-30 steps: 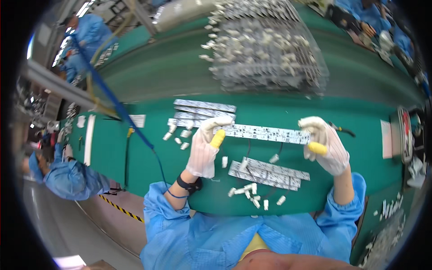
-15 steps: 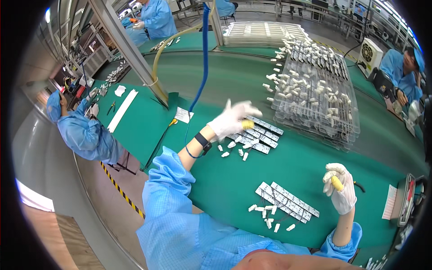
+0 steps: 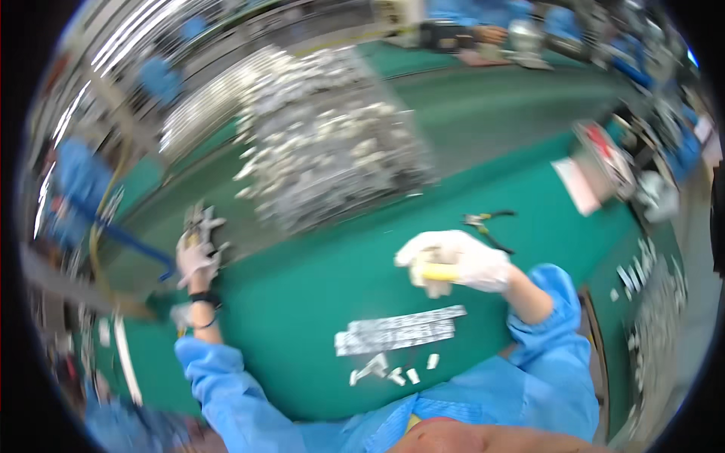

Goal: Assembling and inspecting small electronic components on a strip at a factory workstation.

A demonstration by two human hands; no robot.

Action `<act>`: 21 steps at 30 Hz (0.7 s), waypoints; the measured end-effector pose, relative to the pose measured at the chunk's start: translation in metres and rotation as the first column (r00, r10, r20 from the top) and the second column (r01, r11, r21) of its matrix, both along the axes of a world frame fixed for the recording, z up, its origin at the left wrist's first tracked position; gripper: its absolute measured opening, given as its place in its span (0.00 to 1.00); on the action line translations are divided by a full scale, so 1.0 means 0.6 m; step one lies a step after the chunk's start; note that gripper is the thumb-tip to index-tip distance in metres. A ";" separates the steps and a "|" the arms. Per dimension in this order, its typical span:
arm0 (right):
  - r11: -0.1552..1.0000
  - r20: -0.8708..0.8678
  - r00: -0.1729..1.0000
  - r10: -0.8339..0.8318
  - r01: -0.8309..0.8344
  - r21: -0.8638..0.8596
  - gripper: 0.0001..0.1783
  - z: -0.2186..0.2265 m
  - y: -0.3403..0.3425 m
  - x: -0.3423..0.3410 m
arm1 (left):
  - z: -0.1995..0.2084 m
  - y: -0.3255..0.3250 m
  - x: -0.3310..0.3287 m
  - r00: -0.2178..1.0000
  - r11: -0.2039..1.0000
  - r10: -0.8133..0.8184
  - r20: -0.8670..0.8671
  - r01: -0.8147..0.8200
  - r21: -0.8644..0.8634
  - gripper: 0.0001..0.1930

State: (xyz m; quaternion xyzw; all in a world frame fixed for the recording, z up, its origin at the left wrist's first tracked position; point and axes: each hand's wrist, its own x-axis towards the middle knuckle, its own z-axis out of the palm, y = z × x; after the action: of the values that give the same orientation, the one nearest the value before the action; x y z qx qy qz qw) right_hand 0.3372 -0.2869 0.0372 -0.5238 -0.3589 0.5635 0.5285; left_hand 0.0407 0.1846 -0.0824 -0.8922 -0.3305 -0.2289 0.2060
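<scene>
My left hand (image 3: 198, 257), in a white glove, reaches over the belt at the left. It is closed on a bundle of LED strips (image 3: 198, 219) with white connectors, blurred by motion. My right hand (image 3: 457, 260) hovers over the green table with curled fingers and a yellow finger cover; whether anything is inside them is hidden. Below it lies a small group of pale LED strips (image 3: 400, 330) side by side. Several loose-looking white connectors (image 3: 396, 375) lie along their near side, with thin dark wires partly visible.
Clear trays (image 3: 325, 166) heaped with strips and white connectors stand on the belt. Pliers (image 3: 489, 226) lie beyond my right hand. A grey box (image 3: 604, 162) and a pale paper sheet (image 3: 575, 186) sit at the right. A blue hose (image 3: 124, 235) hangs at the left.
The view has turned to the right. My left hand has taken the farther group of strips off the table and moved it over the belt. My right hand's fingers now point left.
</scene>
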 end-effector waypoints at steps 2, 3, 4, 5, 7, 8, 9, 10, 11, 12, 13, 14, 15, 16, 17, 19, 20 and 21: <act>0.997 0.038 0.999 0.001 -0.004 0.076 0.20 -0.024 0.000 0.014 | -0.002 0.059 0.051 0.840 0.602 0.232 0.490 0.271 -0.751 0.15; 0.998 0.083 0.997 0.003 -0.009 0.069 0.16 -0.027 0.012 0.006 | -0.030 0.122 -0.007 0.715 0.753 0.231 0.660 0.298 -0.587 0.15; 0.991 0.092 0.992 0.087 -0.096 0.098 0.21 -0.026 0.035 -0.007 | -0.035 0.192 -0.105 0.560 0.889 0.203 0.803 0.240 -0.391 0.15; 0.998 0.145 0.989 0.024 -0.032 0.053 0.22 -0.039 0.024 0.005 | -0.025 0.142 0.017 0.514 0.836 0.290 0.807 0.274 -0.475 0.16; 0.994 0.392 0.920 0.027 -0.066 0.086 0.26 -0.043 -0.009 0.008 | 0.066 0.001 0.131 0.392 0.662 0.420 0.819 0.485 -0.572 0.18; 0.973 0.581 0.809 0.085 -0.192 0.125 0.29 -0.034 -0.013 -0.004 | 0.083 -0.029 0.124 0.300 0.531 0.488 0.820 0.643 -0.552 0.20; 0.920 0.730 0.676 0.102 -0.343 0.189 0.32 -0.024 -0.014 -0.026 | 0.096 -0.069 0.118 0.387 0.586 0.370 0.845 0.608 -0.535 0.20; 0.843 0.854 0.513 0.088 -0.495 0.211 0.36 -0.018 -0.018 -0.051 | 0.104 -0.106 0.109 0.468 0.639 0.250 0.848 0.578 -0.507 0.21; 0.800 0.916 0.392 0.085 -0.575 0.172 0.38 -0.030 -0.025 -0.080 | 0.104 -0.127 0.098 0.497 0.589 0.254 0.830 0.601 -0.540 0.21; 0.747 0.961 0.266 0.074 -0.653 0.123 0.40 -0.046 -0.028 -0.113 | 0.102 -0.151 0.097 0.355 0.457 0.393 0.848 0.725 -0.515 0.22; 0.717 0.974 0.220 0.049 -0.687 0.119 0.42 -0.080 -0.030 -0.136 | 0.101 -0.184 0.096 0.472 0.531 0.286 0.834 0.646 -0.548 0.22; 0.685 0.984 0.175 0.023 -0.720 0.112 0.44 -0.107 -0.031 -0.147 | 0.104 -0.221 0.093 0.584 0.608 0.182 0.791 0.566 -0.557 0.22; 0.681 0.976 0.190 -0.107 -0.701 0.211 0.34 -0.109 -0.032 -0.141 | 0.105 -0.253 0.088 0.589 0.603 0.182 0.787 0.566 -0.562 0.22; 0.682 0.975 0.194 -0.107 -0.699 0.214 0.34 -0.121 -0.024 -0.136 | 0.106 -0.285 0.083 0.640 0.567 0.136 0.756 0.576 -0.589 0.22; 0.734 0.976 0.177 -0.129 -0.644 0.214 0.28 -0.137 -0.007 -0.130 | 0.109 -0.316 0.080 0.684 0.526 0.086 0.724 0.586 -0.617 0.21; 0.774 0.947 0.172 -0.270 -0.546 0.320 0.14 -0.131 0.013 -0.108 | 0.125 -0.383 0.091 0.681 0.403 0.087 0.727 0.643 -0.651 0.21; 0.810 0.985 0.104 -0.139 -0.561 0.173 0.15 -0.123 0.023 -0.090 | 0.132 -0.413 0.102 0.678 0.273 0.082 0.731 0.690 -0.671 0.21; 0.811 0.976 0.123 -0.178 -0.544 0.217 0.14 -0.123 0.032 -0.070 | 0.134 -0.437 0.106 0.694 0.199 0.063 0.718 0.696 -0.690 0.20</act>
State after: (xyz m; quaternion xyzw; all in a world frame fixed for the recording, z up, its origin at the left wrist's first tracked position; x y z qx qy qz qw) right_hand 0.2953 -0.2675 -0.0368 -0.5359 -0.8184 0.0216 0.2064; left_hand 0.1042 -0.0774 -0.0020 -0.7515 -0.2340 -0.2981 -0.5401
